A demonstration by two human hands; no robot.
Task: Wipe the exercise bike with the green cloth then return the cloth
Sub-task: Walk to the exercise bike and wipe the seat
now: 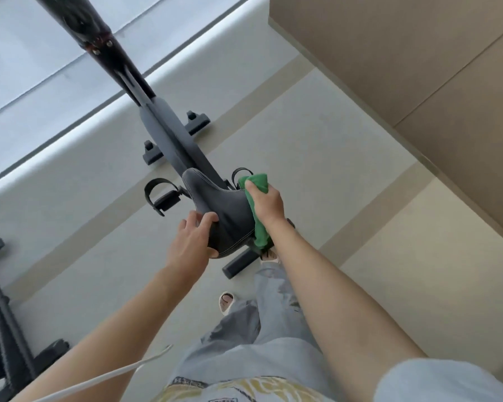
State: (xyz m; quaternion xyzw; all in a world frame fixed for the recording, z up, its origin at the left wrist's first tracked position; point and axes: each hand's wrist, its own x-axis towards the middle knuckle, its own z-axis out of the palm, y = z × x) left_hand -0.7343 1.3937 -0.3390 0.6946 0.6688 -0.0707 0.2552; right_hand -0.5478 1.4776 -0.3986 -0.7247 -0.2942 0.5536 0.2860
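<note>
— Over the saddle point(225, 208) of the exercise bike point(169, 132), what are the two hands doing?

— Both are working at it. The right hand point(266, 203) is gripping the green cloth point(257, 195), fingers curled round a bunched part of it, and is pressing it against the right edge of the saddle. The cloth is hanging down along that side, its lower end reaching below the seat's rear corner.

— And the left hand point(190, 242)?

— It is clutching the rear left corner of the saddle, fingers lying curled over the top, thumb tucking in under the back rim. It is touching the seat only, not the cloth.

— How is the bike standing?

— Upright on a pale floor point(317, 158), its dark frame running away from the person toward the handlebar post point(99, 39) at the top left. A strapped pedal point(161, 195) is sticking out on the left, just beside the saddle's nose; the other pedal is peeking out behind the cloth. A stabiliser bar with two feet is lying across the floor farther up, and a rear foot point(240, 264) is showing just under the saddle.

— Anything else around?

— A tan cabinet point(418, 68) is filling the upper right. Part of another dark machine point(0, 314) is standing at the left edge. A white cord point(114, 372) is trailing across the bottom left. The person is wearing light jeans and pale sandals point(227, 301), standing directly behind the bike.
</note>
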